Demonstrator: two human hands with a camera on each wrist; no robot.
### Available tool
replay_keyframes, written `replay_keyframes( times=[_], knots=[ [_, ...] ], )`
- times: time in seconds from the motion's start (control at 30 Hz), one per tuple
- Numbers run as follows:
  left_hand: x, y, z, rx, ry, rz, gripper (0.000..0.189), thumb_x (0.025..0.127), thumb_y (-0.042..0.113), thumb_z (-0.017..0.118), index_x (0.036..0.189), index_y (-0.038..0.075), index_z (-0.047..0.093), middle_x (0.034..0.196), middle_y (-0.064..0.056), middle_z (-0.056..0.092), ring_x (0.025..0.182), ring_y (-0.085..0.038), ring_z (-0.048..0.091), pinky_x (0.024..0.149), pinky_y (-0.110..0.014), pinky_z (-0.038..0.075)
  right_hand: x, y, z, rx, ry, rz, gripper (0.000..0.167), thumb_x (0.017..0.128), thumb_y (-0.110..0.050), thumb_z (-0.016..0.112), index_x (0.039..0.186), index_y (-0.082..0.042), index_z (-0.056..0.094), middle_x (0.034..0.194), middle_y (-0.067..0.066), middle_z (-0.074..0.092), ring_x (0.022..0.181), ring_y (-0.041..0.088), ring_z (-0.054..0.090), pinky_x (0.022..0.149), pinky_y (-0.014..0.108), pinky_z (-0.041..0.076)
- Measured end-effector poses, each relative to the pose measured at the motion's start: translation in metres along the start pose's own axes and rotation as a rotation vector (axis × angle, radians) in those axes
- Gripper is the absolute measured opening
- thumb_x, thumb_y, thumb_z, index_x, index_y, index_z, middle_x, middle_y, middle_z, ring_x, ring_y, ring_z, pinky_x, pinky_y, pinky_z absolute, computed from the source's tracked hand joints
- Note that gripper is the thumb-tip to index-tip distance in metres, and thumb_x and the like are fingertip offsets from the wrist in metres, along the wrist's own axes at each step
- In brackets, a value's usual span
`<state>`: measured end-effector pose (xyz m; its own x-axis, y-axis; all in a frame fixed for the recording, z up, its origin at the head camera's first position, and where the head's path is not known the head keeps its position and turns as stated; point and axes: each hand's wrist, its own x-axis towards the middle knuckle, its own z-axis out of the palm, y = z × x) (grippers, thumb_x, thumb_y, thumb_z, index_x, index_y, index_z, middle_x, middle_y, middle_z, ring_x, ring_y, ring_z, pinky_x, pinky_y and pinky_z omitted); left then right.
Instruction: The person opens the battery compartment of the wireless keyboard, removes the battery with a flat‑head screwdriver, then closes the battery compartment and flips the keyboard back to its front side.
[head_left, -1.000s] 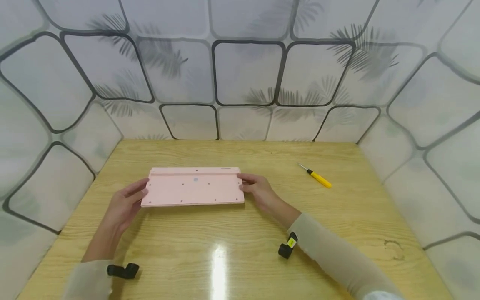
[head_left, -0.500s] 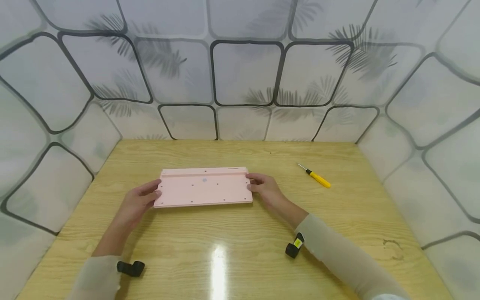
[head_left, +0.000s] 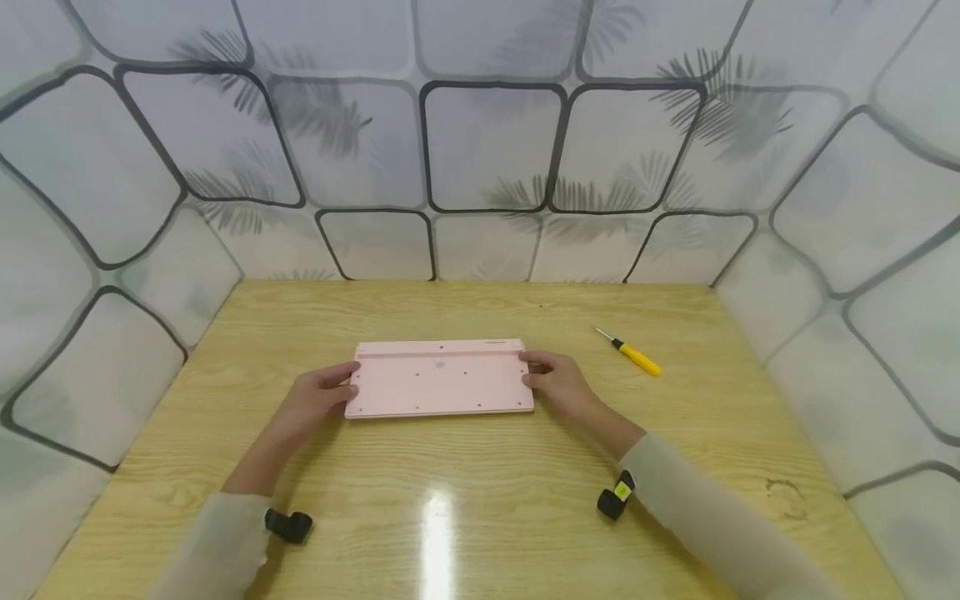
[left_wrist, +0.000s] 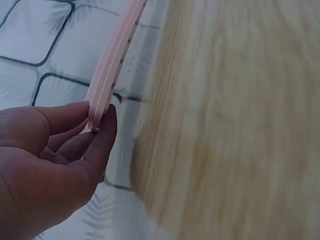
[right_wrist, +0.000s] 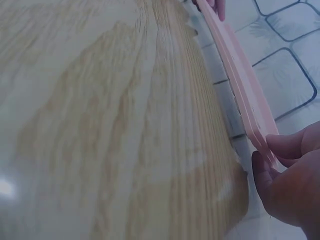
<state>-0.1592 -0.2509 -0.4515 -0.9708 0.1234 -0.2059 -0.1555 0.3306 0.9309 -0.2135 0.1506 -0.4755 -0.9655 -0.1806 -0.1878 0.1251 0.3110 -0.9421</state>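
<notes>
A pink keyboard point(head_left: 442, 387) is held underside up, its back dotted with several small screws and a raised strip along the far edge. My left hand point(head_left: 317, 400) pinches its left end between thumb and fingers. At the right end my right hand point(head_left: 564, 387) grips it the same way. The left wrist view shows the keyboard point(left_wrist: 112, 67) edge-on, key edges along its lower side, above the table. In the right wrist view its long edge point(right_wrist: 242, 82) runs up towards the other hand.
On the wooden table point(head_left: 480, 467), a yellow-handled screwdriver point(head_left: 637, 358) lies to the right, beyond my right hand. Patterned wall covering point(head_left: 495, 150) closes in the back and both sides.
Both hands have carried the keyboard to the right, from the left part of the table towards the middle. The screwdriver has stayed where it was.
</notes>
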Motion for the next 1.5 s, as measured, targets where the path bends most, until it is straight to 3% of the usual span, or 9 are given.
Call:
replay_keyframes(
  times=[0.27, 0.43, 0.67, 1.0, 1.37, 1.5],
  knots=[
    [0.015, 0.005, 0.019, 0.086, -0.029, 0.004, 0.053, 0.101, 0.015, 0.061, 0.151, 0.004, 0.045, 0.157, -0.020, 0.039, 0.143, -0.035, 0.042, 0.104, -0.041, 0.049, -0.010, 0.003, -0.022, -0.113, 0.017, -0.009, 0.043, 0.096, -0.002, 0.065, 0.139, -0.005, 0.061, 0.141, 0.014, 0.057, 0.121, 0.027, 0.056, 0.098, 0.033, 0.052],
    [0.027, 0.007, 0.030, 0.113, -0.037, 0.026, 0.052, 0.101, 0.015, 0.062, 0.150, 0.004, 0.048, 0.156, -0.019, 0.041, 0.147, -0.036, 0.036, 0.113, -0.049, 0.039, -0.016, 0.006, -0.035, -0.190, 0.034, -0.014, 0.043, 0.098, -0.005, 0.064, 0.140, -0.007, 0.060, 0.141, 0.014, 0.058, 0.121, 0.028, 0.056, 0.101, 0.039, 0.051],
    [0.038, 0.011, 0.045, 0.119, -0.069, 0.061, 0.050, 0.100, 0.012, 0.063, 0.147, 0.002, 0.051, 0.154, -0.021, 0.043, 0.147, -0.037, 0.036, 0.115, -0.050, 0.036, -0.016, 0.013, -0.051, -0.260, 0.067, 0.000, 0.044, 0.099, -0.006, 0.062, 0.142, -0.007, 0.058, 0.143, 0.015, 0.057, 0.122, 0.029, 0.056, 0.102, 0.042, 0.051],
    [0.045, 0.018, 0.062, 0.073, -0.074, 0.045, 0.050, 0.100, 0.010, 0.063, 0.147, 0.004, 0.051, 0.157, -0.018, 0.042, 0.146, -0.033, 0.038, 0.112, -0.048, 0.040, -0.020, 0.015, -0.062, -0.310, 0.107, -0.026, 0.044, 0.100, -0.003, 0.059, 0.144, -0.004, 0.055, 0.143, 0.018, 0.055, 0.123, 0.032, 0.054, 0.104, 0.046, 0.048],
    [0.047, 0.023, 0.073, 0.054, -0.064, 0.029, 0.049, 0.098, 0.004, 0.063, 0.145, 0.000, 0.052, 0.153, -0.021, 0.045, 0.140, -0.033, 0.046, 0.104, -0.044, 0.049, -0.019, 0.018, -0.067, -0.305, 0.116, -0.041, 0.044, 0.100, -0.002, 0.058, 0.144, -0.003, 0.054, 0.143, 0.018, 0.056, 0.121, 0.032, 0.055, 0.101, 0.044, 0.050],
    [0.046, 0.023, 0.073, 0.070, -0.051, 0.024, 0.049, 0.098, 0.004, 0.064, 0.145, 0.001, 0.052, 0.153, -0.019, 0.046, 0.141, -0.032, 0.046, 0.106, -0.045, 0.047, -0.019, 0.019, -0.066, -0.299, 0.115, -0.042, 0.044, 0.101, -0.002, 0.057, 0.144, -0.002, 0.053, 0.144, 0.018, 0.055, 0.123, 0.032, 0.055, 0.103, 0.045, 0.050]
  ],
)
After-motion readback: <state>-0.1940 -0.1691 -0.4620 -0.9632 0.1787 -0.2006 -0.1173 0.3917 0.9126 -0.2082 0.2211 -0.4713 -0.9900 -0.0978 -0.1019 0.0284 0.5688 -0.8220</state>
